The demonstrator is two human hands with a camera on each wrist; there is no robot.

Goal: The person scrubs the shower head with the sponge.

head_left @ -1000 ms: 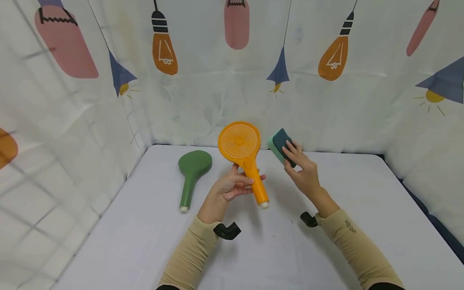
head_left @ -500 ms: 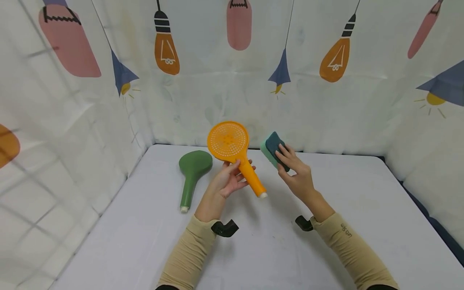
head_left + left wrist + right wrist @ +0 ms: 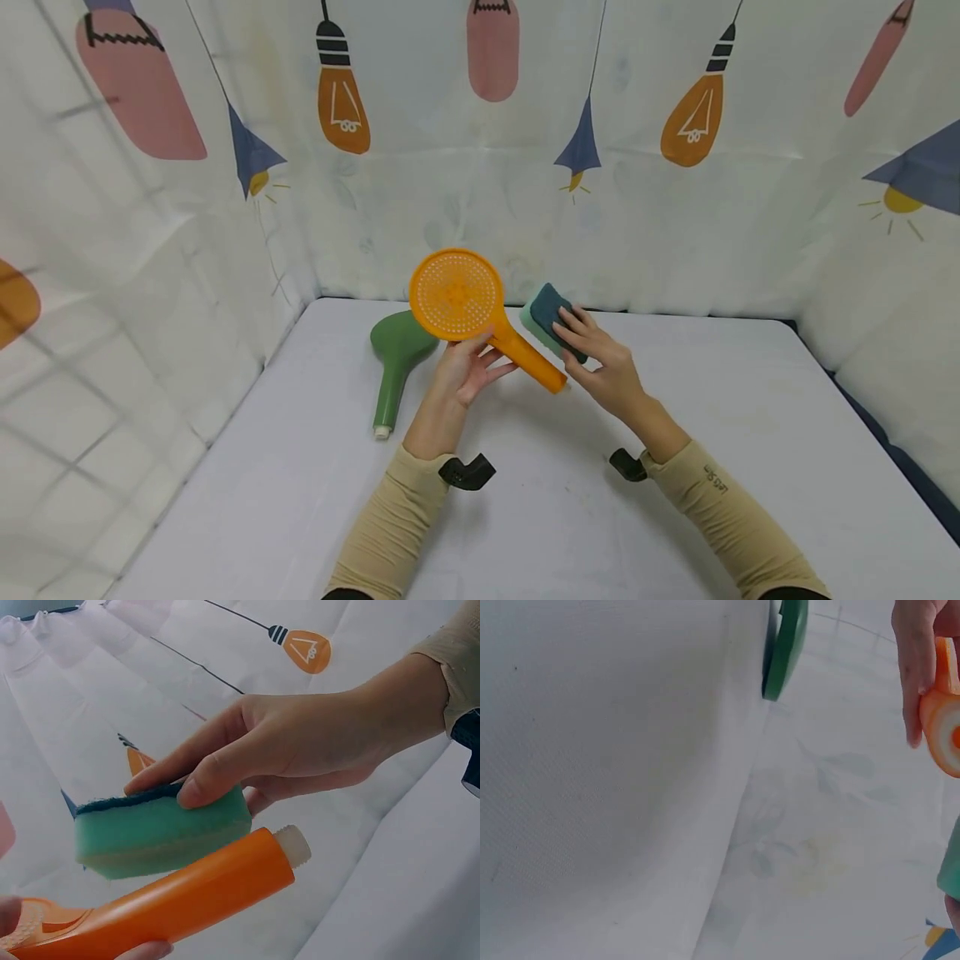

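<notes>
My left hand holds an orange shower head above the table, its perforated round face toward me and its handle slanting down to the right. The white threaded end shows at the handle's tip in the left wrist view. A sponge, light green with a dark scouring layer, is pinched between the thumb and fingers of my right hand. In the left wrist view the sponge lies just above the handle; whether they touch I cannot tell. Behind the left hand, a green shower head lies on the table.
The white-covered table ends at a patterned curtain hanging along its back. More curtain closes off the left side. A black wrist-mounted piece juts from the left sleeve, with another on the right.
The orange shower head has moved left and tilted, its handle swinging out to the right. My right hand has brought the sponge left and lower, nearer the handle. The green shower head stays put.
</notes>
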